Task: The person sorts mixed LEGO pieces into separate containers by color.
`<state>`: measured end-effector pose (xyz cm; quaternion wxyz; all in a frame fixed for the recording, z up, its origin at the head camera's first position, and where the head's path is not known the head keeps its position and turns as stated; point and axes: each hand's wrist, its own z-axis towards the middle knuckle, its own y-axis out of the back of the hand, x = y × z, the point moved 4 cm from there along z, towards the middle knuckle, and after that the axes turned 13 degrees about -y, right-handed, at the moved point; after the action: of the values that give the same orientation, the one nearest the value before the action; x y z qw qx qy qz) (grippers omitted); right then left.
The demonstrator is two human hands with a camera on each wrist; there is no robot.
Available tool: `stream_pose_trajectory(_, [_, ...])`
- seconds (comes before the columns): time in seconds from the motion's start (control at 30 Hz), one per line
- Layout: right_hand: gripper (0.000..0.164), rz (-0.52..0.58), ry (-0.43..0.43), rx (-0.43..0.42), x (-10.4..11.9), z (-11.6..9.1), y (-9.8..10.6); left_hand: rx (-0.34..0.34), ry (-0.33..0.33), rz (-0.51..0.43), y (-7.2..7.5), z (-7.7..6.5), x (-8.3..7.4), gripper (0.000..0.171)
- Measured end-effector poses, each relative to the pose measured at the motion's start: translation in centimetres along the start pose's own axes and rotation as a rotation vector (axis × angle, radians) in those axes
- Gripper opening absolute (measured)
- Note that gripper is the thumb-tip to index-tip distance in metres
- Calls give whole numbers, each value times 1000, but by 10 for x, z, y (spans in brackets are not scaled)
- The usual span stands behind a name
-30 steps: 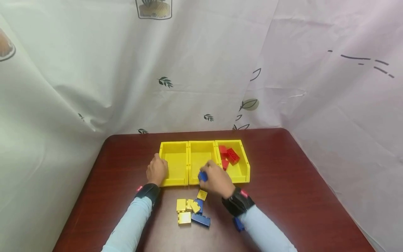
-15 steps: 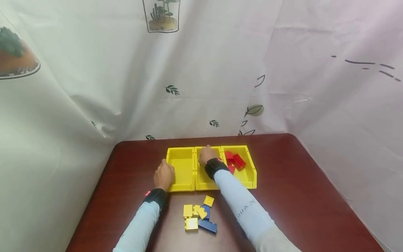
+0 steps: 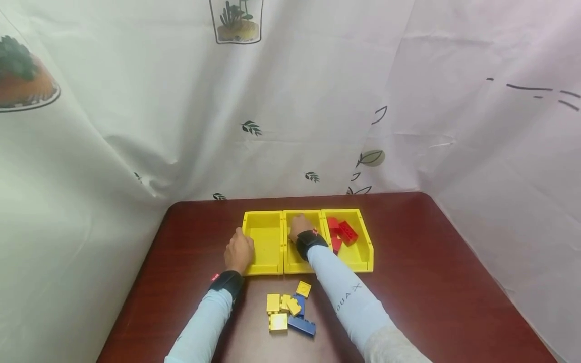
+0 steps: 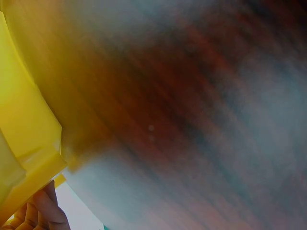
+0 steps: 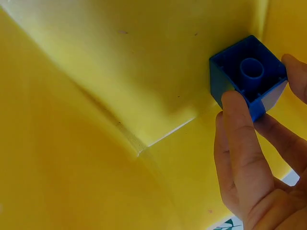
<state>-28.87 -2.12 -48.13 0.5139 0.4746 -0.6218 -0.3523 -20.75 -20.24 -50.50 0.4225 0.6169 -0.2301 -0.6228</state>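
Three yellow bins stand joined in a row. My left hand grips the outer side wall of the left bin; its curled fingers also show below the bin edge in the left wrist view. My right hand reaches down inside the middle bin. Seen from the right wrist, its thumb and fingers pinch a blue brick, hollow underside towards the camera, close to the bin's floor. From the head view the hand hides that brick. Red bricks lie in the right bin.
In front of the bins lie several loose yellow bricks, with a long blue brick and another blue brick beside them. A dark red-brown table carries everything. White patterned cloth hangs behind and at both sides.
My right hand has carried the blue brick forward from the middle bin's front into its back part. My left hand stays at the left bin. The head view has shifted slightly.
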Motion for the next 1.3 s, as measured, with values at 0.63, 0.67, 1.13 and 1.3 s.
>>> stream_pose_trajectory(0.63, [21,-143,65,-59,4,-6,25,-9,-15,8,-2,2,0,33])
stream_pose_trajectory(0.67, [25,-140,66,-60,7,-10,32,-8,-10,5,-2,3,0,34])
stream_pose_trajectory(1.13, [39,-77,369,-89,8,-139,49,7,-6,-13,-1,6,5,37])
stream_pose_trajectory(1.3, [23,-60,484,-61,-22,-180,15,2,-5,-8,-4,6,5,36])
